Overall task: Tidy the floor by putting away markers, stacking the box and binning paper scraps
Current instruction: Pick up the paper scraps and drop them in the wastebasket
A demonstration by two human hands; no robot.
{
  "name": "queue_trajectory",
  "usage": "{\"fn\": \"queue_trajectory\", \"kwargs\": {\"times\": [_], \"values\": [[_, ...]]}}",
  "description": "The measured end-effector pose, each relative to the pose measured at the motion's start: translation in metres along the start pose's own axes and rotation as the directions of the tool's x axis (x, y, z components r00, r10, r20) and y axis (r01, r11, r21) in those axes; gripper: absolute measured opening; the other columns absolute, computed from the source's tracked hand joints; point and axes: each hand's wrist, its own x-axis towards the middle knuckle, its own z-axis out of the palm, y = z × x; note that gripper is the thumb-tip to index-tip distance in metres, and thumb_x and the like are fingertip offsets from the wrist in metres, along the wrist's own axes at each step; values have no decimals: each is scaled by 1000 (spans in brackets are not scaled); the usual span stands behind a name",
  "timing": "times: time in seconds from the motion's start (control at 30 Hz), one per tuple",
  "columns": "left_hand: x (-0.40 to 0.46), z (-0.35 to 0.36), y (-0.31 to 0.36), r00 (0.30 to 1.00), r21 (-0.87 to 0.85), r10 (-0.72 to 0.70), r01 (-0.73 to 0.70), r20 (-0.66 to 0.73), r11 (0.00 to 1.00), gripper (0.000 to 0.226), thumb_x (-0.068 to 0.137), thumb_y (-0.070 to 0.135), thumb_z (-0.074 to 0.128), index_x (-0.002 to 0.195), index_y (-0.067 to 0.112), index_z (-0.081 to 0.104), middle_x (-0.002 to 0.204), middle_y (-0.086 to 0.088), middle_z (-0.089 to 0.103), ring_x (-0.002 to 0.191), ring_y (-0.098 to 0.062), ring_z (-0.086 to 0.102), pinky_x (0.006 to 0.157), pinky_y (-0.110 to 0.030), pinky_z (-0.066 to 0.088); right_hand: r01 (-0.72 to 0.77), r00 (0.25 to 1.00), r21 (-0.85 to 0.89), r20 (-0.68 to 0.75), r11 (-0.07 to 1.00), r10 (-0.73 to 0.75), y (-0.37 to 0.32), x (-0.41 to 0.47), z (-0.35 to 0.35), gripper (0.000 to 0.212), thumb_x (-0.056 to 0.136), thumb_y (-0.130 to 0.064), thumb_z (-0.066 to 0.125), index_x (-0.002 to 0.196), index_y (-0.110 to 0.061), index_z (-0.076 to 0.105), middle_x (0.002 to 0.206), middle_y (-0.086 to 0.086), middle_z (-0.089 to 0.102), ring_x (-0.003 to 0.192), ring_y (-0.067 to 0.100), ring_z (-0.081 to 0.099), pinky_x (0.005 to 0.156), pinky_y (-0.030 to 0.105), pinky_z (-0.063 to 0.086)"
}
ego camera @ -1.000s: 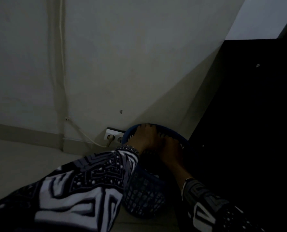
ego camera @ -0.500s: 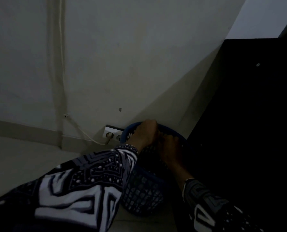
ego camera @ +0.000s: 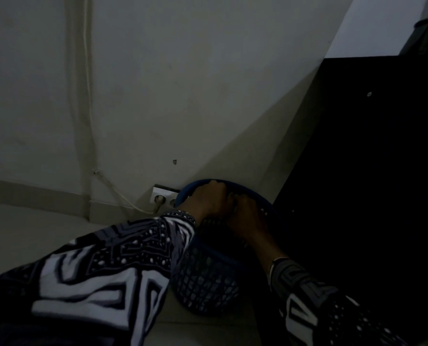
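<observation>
A blue mesh waste bin point(ego camera: 205, 288) stands on the floor in the corner between the wall and a dark cabinet. Both my hands hover over its mouth, close together. My left hand point(ego camera: 208, 199) shows its back and knuckles, with its fingers bent down toward the bin. My right hand point(ego camera: 249, 216) lies just right of it, fingertips meeting the left hand's. The light is too dim to see whether either hand holds paper scraps. No markers or box are in view.
A black cabinet point(ego camera: 372, 171) fills the right side, right against the bin. A white double wall socket point(ego camera: 163, 198) with a plugged-in cable point(ego camera: 88, 96) sits low on the wall, left of the bin. Pale floor point(ego camera: 20, 226) stretches to the left.
My left hand has moved slightly up and right over the bin, and its fingers have curled in more. The right hand stays beside it.
</observation>
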Motion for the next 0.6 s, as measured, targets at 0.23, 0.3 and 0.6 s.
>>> {"fn": "queue_trajectory", "kwargs": {"times": [0.23, 0.3, 0.6], "values": [[-17, -24, -4, 991, 198, 131, -121, -39, 973, 39, 96, 31, 49, 61, 15, 38, 75, -7, 49, 70, -27, 56, 57, -35, 42, 233, 968, -83, -80, 969, -239, -18, 7, -4, 12, 90, -10, 57, 92, -8, 69, 94, 9, 67, 88, 27, 60, 70, 37, 50], [-26, -33, -11, 984, 224, 148, -123, -102, 967, 27, 97, 34, 45, 79, 14, 46, 90, -8, 53, 84, -27, 56, 67, -36, 47, 258, 955, -61, -138, 964, -264, -32, 9, -5, 11, 88, -10, 59, 96, -9, 66, 96, 11, 63, 89, 27, 57, 68, 36, 47], [-85, -109, -57, 913, 303, 214, -107, -347, 947, 58, 101, 38, 44, 149, 6, 36, 154, -13, 38, 140, -27, 37, 112, -43, 37, 447, 810, -143, -355, 883, -467, -129, 16, -1, 53, 86, -13, 65, 135, 2, 54, 122, 17, 61, 109, 32, 55, 100, 40, 43]]}}
